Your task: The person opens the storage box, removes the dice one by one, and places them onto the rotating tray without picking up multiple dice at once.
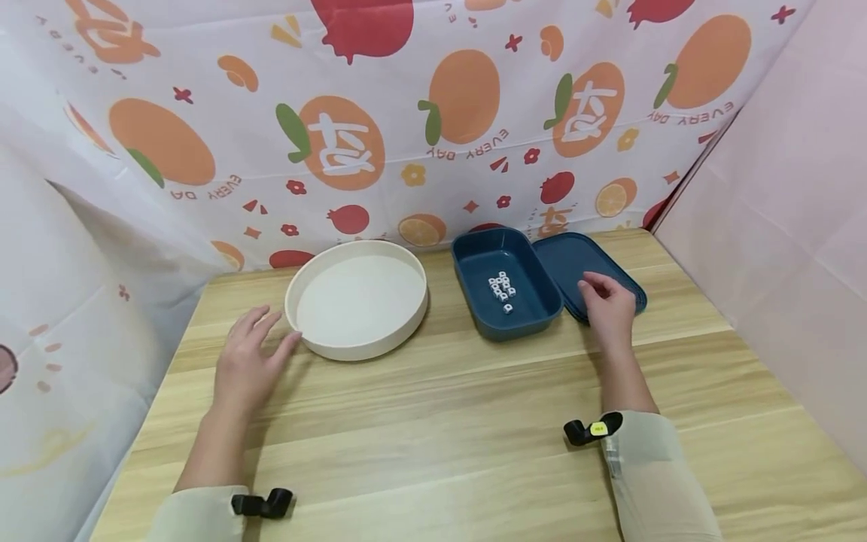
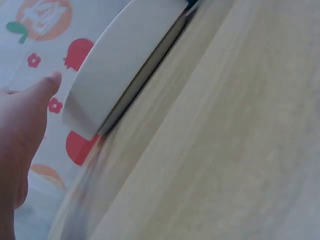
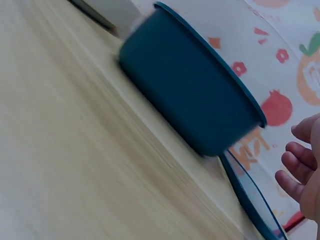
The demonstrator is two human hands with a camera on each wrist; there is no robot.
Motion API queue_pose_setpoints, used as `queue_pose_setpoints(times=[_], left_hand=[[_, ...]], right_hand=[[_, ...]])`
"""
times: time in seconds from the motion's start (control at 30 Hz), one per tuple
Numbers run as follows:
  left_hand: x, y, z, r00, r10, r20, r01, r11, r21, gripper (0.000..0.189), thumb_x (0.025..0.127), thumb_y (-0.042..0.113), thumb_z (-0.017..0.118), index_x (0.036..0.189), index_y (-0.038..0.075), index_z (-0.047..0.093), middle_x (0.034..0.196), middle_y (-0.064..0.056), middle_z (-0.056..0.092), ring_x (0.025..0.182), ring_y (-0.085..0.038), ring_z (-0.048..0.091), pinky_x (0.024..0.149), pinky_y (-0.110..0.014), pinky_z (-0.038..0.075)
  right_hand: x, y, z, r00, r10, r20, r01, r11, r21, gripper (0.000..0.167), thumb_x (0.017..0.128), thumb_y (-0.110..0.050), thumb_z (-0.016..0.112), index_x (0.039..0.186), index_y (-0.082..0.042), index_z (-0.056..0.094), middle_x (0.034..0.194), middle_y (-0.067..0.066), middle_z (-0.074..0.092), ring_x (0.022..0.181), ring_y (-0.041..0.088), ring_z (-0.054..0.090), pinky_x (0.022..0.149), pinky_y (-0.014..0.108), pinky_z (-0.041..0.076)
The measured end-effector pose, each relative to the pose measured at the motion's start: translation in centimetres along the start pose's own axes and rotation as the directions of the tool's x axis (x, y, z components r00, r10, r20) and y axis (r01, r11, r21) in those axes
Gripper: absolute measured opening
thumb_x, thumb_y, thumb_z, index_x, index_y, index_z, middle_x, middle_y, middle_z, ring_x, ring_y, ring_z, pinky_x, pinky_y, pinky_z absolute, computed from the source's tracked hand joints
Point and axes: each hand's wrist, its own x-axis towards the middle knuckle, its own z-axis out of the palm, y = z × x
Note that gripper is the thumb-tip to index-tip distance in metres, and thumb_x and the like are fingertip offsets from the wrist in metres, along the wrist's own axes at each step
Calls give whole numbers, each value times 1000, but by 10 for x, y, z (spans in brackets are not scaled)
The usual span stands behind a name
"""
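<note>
A round, cream, shallow tray (image 1: 359, 350) stands at the back left of the table. My left hand (image 1: 249, 361) is beside its left edge, thumb near the rim and fingers spread, with nothing held. To the right sits a deep blue rectangular container (image 1: 518, 328), with several small white cubes (image 1: 502, 287) with dark marks clustered on its floor. A flat blue lid (image 1: 576, 260) lies just right of the container, partly hidden by my right hand (image 1: 612, 309). That hand hovers over the lid with loosely bent fingers (image 3: 292, 182) and holds nothing.
The wooden table (image 1: 420, 436) ends against a fruit-printed cloth (image 1: 406, 113) at the back. A pale pink cloth (image 1: 765, 211) hangs along the right side, and white cloth (image 1: 74, 301) along the left. Black wrist cameras (image 1: 263, 503) sit on both sleeves.
</note>
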Motion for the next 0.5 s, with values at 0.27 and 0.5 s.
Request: queue_pose_setpoints(times=[0.27,0.5], left_hand=[[-9,1,17,963,265,-48,-269,957,-110,35,80,30,80,99,1,74,112,-18,69,113,-39,60,119,-21,34],[-8,6,29,931,340,-130,-359,915,-184,43,89,43,71,89,0,75,93,-13,71,94,-33,65,109,-14,41]], right_hand=[[-15,-16,28,957,-287,26,288,951,-111,20,90,-15,71,107,-5,75,103,11,70,91,18,64,70,11,49],[-25,-30,43,876,-456,158,481,850,-217,20,87,-14,74,104,-3,75,101,12,70,96,29,60,81,43,52]])
